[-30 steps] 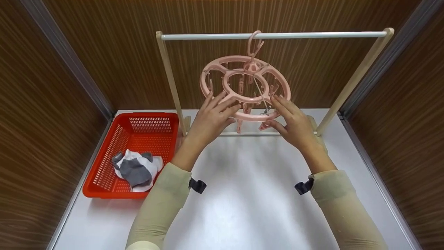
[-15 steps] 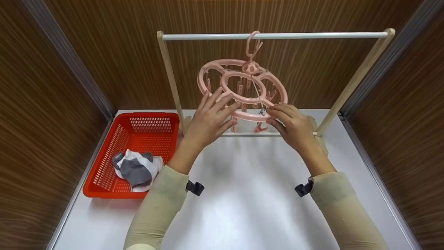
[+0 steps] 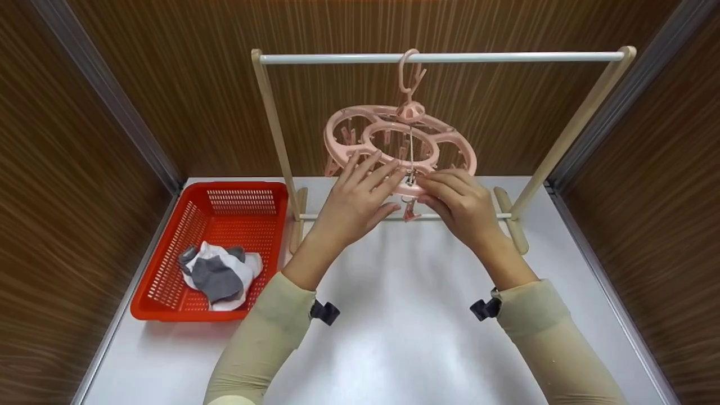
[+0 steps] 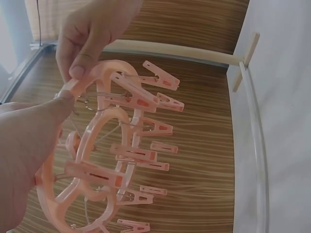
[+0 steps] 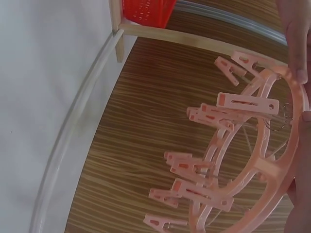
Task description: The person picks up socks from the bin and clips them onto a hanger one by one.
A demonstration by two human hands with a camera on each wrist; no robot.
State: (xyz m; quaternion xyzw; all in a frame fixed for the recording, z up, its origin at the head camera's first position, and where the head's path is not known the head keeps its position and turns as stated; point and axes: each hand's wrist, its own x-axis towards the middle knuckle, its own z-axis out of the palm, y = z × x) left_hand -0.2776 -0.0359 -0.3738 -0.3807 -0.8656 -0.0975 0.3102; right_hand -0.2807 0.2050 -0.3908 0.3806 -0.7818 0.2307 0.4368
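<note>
A pink plastic clip hanger [image 3: 411, 112], an oval ring with clothespins under it, hangs by its hook [image 3: 401, 76] from the white bar [image 3: 517, 57]. It tilts, its near edge lower. My left hand [image 3: 358, 201] holds the near rim, fingers spread over the top and thumb underneath. Just right of it, my right hand [image 3: 458, 202] pinches the same rim between thumb and bent fingers. In the left wrist view a clothespin [image 4: 95, 174] dangles near the left thumb. Other clothespins [image 5: 248, 103] show in the right wrist view. None of the visible ones grips cloth.
A red basket [image 3: 239, 197] stands on the white table [image 3: 394, 349] at the left, with a bunch of grey and white cloth [image 3: 219, 275] inside. The rack's wooden posts [image 3: 574, 132] rise on both sides. Wood-grain panels [image 3: 185, 84] enclose the area.
The hanger has turned under its hook and its ring lies flatter, with different clothespins at the front. My right hand has slid left along the rim, closer to the left hand.
</note>
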